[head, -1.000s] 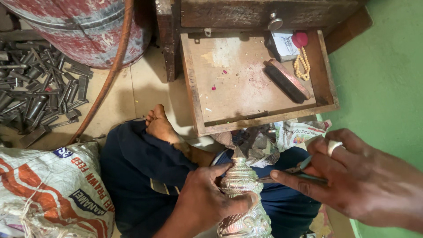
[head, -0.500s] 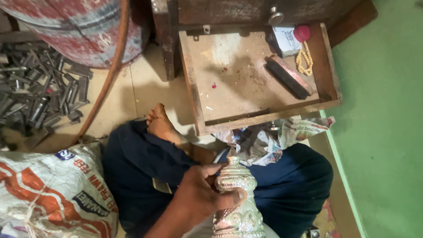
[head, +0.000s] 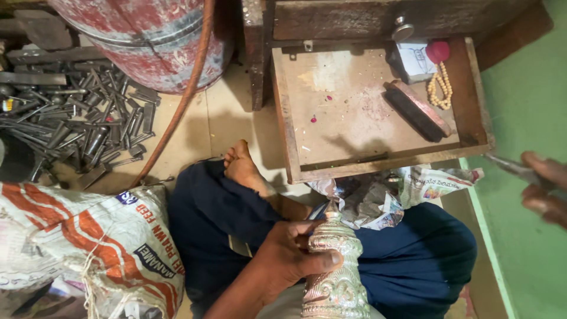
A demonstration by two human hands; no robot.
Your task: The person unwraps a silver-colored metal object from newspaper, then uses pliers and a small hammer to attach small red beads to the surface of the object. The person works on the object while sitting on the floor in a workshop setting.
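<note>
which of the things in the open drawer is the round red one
The small red ball in the wooden drawer's far right corner. Beside it lie a cream bead string, a white box and a long dark block, none round and red.

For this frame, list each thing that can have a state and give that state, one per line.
Wooden drawer: pulled open, a few items inside.
Embossed silver piece: upright on the lap, gripped by the left hand.
Thin metal tool: held off to the side by the right hand.
White sack: tied, lying on its side.
</note>
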